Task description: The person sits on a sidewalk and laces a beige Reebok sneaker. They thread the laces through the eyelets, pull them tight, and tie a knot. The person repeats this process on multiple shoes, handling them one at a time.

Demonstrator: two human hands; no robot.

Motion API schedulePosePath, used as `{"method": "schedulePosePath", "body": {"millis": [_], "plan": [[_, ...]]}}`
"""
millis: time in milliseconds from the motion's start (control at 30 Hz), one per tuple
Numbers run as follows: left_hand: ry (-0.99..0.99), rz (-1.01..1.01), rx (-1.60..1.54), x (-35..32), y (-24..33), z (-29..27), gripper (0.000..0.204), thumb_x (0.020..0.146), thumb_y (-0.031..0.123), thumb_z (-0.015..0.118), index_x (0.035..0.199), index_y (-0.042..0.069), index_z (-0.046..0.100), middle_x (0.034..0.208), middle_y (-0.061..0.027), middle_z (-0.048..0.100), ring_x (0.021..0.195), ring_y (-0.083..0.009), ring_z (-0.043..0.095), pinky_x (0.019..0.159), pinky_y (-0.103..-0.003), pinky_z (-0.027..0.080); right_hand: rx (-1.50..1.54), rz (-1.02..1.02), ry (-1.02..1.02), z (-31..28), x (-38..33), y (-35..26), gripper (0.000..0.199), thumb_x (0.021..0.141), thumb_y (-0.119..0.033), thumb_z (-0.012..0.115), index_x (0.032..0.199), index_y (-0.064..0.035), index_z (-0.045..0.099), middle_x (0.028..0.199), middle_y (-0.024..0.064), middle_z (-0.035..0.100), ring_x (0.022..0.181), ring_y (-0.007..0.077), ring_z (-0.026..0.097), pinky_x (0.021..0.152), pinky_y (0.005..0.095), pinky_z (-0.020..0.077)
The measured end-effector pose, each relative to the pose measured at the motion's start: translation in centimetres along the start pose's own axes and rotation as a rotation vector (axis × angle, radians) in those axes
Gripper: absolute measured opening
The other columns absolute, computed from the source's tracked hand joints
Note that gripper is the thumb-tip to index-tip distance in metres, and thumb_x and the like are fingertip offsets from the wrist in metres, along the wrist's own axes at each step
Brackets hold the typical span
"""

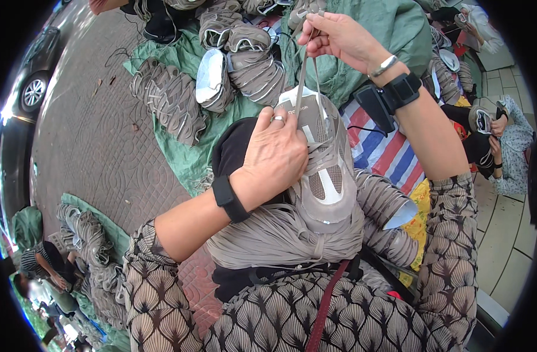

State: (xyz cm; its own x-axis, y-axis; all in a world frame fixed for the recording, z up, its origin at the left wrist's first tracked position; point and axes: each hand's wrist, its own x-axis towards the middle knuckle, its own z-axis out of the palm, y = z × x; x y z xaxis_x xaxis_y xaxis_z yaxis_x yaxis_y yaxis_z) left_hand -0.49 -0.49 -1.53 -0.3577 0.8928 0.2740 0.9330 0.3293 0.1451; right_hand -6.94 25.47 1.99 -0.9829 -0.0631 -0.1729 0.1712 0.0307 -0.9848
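Note:
A grey-beige sneaker upper lies on my lap, toe toward me, with a mesh toe and white trim. My left hand is closed at its left edge near the tongue, fingers curled and pressed against it; a ring shows on one finger. Raised beyond the upper, my right hand pinches a grey shoelace, drawn up taut from the eyelets. Under the toe, a thick bundle of loose grey laces spreads across my lap. What the left fingertips grip is partly hidden.
Stacked shoe uppers lie on green sheeting ahead. More nested uppers sit at my right, by a striped sheet. Another person handles an upper at the right; others sit at far left. A car stands beyond the brick pavement.

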Motion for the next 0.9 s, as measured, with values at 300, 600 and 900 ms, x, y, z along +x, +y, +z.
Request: {"method": "schedulePosePath", "body": {"millis": [300, 600, 900], "plan": [[-0.170, -0.229, -0.659, 0.2, -1.1, -0.7, 0.013, 0.072, 0.018, 0.067, 0.080, 0.008, 0.064, 0.101, -0.0078, 0.052, 0.097, -0.0272, 0.049, 0.084, -0.040, 0.034, 0.055, -0.036, 0.027, 1.2, -1.4, -0.6, 0.028, 0.103, -0.032, 0.049, 0.092, -0.0096, 0.062, 0.097, 0.0030, 0.067, 0.070, 0.0048, 0.059, 0.066, 0.0227, 0.0528], [-0.207, 0.033, -0.445, -1.2, -3.8, -2.4, 0.012, 0.072, 0.020, 0.073, 0.082, 0.016, 0.067, 0.104, -0.0048, 0.052, 0.113, -0.0287, 0.046, 0.094, -0.045, 0.032, 0.140, 0.085, -0.014, 1.7, -2.6, -1.6, 0.028, 0.103, -0.033, 0.049, 0.096, -0.0088, 0.060, 0.076, -0.0071, 0.050, 0.050, -0.0014, 0.032, 0.043, 0.0149, 0.0275], [-0.214, 0.124, -0.511, -0.9, -4.0, -3.2, 0.012, 0.074, 0.013, 0.074, 0.081, 0.015, 0.065, 0.102, -0.0025, 0.052, 0.106, -0.0264, 0.046, 0.092, -0.044, 0.032, -0.003, 0.234, -0.077, 3.3, -3.3, -2.1, 0.027, 0.102, -0.030, 0.050, 0.093, -0.0079, 0.062, 0.074, -0.0079, 0.048, 0.049, -0.0001, 0.032, 0.044, 0.0173, 0.0252]]}}
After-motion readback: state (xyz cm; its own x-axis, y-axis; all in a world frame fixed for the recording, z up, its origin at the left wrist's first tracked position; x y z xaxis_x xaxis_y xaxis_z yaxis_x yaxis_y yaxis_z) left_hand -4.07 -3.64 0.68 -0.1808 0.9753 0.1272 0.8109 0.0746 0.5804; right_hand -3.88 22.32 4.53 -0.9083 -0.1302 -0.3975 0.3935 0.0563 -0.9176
